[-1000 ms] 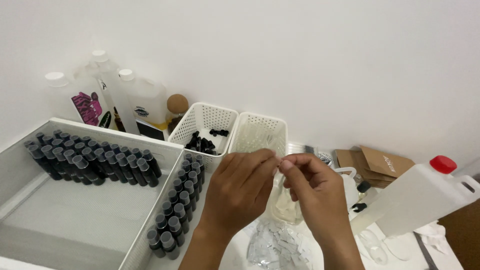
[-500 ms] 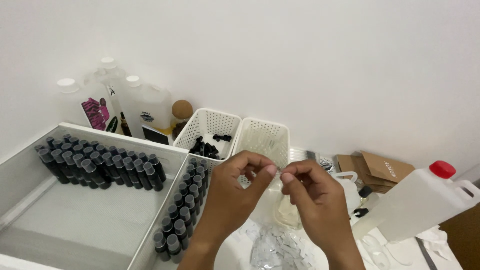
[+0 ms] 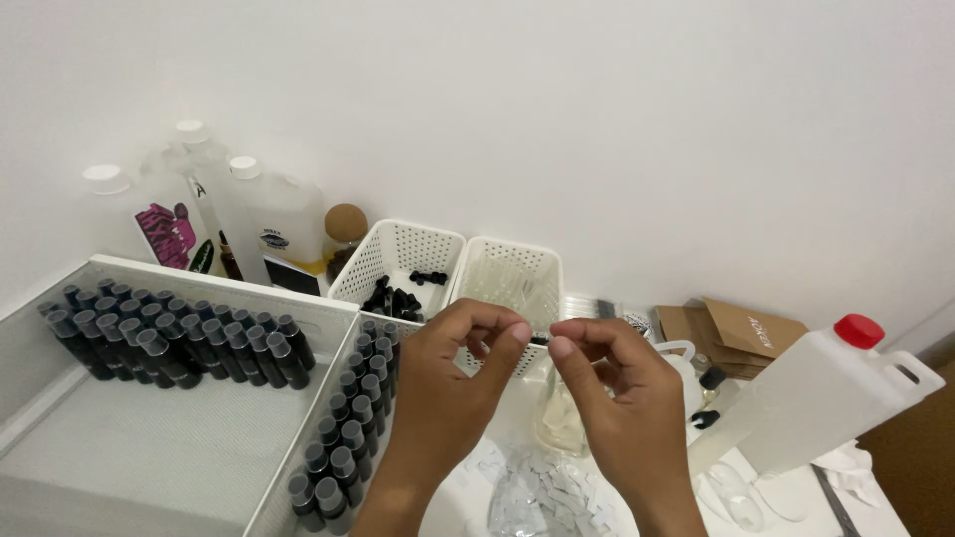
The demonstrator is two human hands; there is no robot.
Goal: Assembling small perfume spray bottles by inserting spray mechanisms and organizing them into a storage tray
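Pinching a small dark piece (image 3: 538, 340) between their fingertips, the left hand (image 3: 453, 383) and right hand (image 3: 622, 398) meet.

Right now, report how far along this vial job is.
Done, by the look of it: rows of dark-capped vials stand in the white tray, more in the narrow bin. In hand: the left hand and right hand pinch one small dark piece between their fingers. Left, apparently: loose black caps in the perforated basket, and much bare tray floor.
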